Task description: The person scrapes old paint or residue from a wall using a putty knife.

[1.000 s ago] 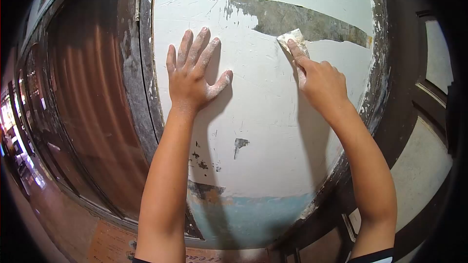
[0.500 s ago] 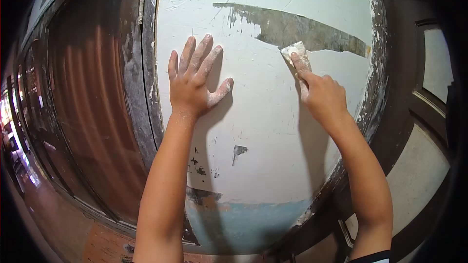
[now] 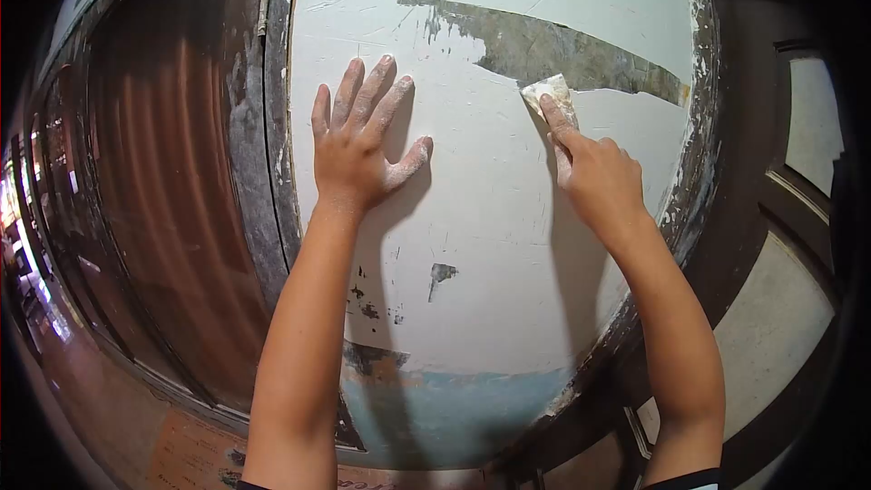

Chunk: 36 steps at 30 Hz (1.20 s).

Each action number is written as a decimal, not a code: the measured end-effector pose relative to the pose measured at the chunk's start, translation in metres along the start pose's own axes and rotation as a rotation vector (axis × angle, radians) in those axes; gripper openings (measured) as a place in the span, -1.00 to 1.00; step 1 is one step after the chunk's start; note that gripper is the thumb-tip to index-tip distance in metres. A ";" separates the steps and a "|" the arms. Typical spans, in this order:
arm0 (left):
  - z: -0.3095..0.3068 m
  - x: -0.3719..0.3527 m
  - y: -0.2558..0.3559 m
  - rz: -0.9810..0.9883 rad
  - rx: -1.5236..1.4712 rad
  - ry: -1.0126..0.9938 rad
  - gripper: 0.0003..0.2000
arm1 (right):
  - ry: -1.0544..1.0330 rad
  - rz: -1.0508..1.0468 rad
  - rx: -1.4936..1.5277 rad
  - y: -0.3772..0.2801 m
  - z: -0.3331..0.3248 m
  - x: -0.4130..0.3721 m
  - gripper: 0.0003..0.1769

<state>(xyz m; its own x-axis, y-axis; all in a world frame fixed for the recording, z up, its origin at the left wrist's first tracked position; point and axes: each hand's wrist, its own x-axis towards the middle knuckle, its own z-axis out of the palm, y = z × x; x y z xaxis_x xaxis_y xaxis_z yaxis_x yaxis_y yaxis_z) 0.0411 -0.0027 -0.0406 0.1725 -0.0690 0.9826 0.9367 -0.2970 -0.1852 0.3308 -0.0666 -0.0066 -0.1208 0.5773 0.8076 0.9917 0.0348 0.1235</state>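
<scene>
My right hand (image 3: 594, 168) grips a small scraper (image 3: 550, 98) smeared with white, its index finger laid along the blade. The blade's edge touches the wall at the lower border of a bare grey patch (image 3: 553, 50). White paint or filler covers most of the wall panel (image 3: 490, 181) around it. On the left of the panel my left hand (image 3: 358, 141) rests with fingers spread, white dust on the fingertips and thumb. Nothing is held in it. Small dark chipped spots (image 3: 442, 276) show lower down, above a pale blue band (image 3: 463, 408).
A dark framed door or window with a reddish-brown curtain (image 3: 172, 172) stands at left, with a metal hinge (image 3: 264, 7) on its frame. Worn dark trim (image 3: 699, 109) edges the panel at right. Beyond it is a dark panelled door (image 3: 771, 299). Printed cardboard (image 3: 195, 454) lies on the floor.
The view has shifted slightly, so the wall sits a little higher in the picture. Both hands keep nearly the same places on the wall, and the scraper stays at the grey patch's lower border.
</scene>
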 end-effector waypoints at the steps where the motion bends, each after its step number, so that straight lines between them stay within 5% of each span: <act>1: 0.000 0.000 0.001 -0.006 -0.002 0.002 -0.27 | -0.028 0.010 0.005 -0.001 -0.002 0.000 -0.37; 14: 0.004 -0.002 -0.001 0.007 0.025 0.027 -0.28 | -0.004 0.003 0.037 -0.008 0.004 0.002 -0.37; 17: 0.004 -0.001 0.000 0.001 0.019 0.026 -0.29 | 0.008 0.034 0.098 -0.011 -0.006 -0.003 -0.50; 36: 0.005 -0.002 -0.001 -0.010 0.006 0.018 -0.32 | 0.000 0.061 0.059 -0.025 0.006 -0.003 -0.22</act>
<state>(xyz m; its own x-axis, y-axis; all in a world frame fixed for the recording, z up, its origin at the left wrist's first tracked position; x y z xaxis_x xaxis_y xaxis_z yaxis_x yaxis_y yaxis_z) 0.0414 0.0027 -0.0425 0.1572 -0.0831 0.9841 0.9404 -0.2917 -0.1749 0.3063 -0.0645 -0.0159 -0.0605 0.5801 0.8123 0.9980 0.0480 0.0401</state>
